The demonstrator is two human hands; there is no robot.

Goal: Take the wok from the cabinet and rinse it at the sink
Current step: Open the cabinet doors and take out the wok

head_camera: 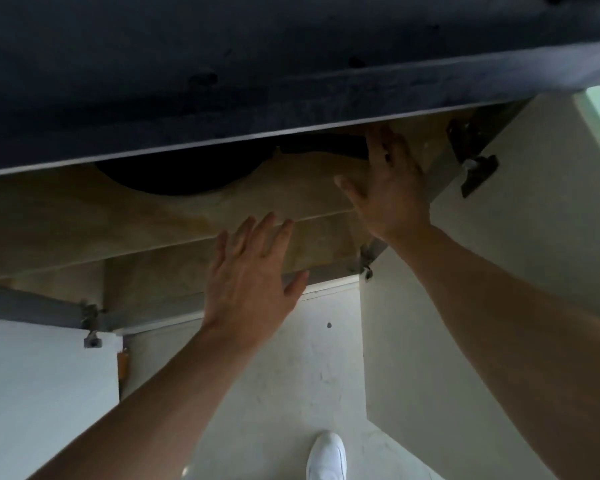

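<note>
Both hands, left (248, 271) and right (392, 188), reach spread and empty toward the dark wok (174, 174); lifted carelessly, it could strike the overhanging worktop (291, 81).

The wok (174, 174) is set inside the cabinet (84, 216) beneath the table (291, 64) edge, with the left hand (253, 271) held before it and the right hand (392, 188) placed to its right.

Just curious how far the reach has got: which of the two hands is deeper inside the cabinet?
The right hand: its fingertips reach under the dark counter edge, beside the black wok. The left hand hovers, fingers spread, at the cabinet's front.
</note>
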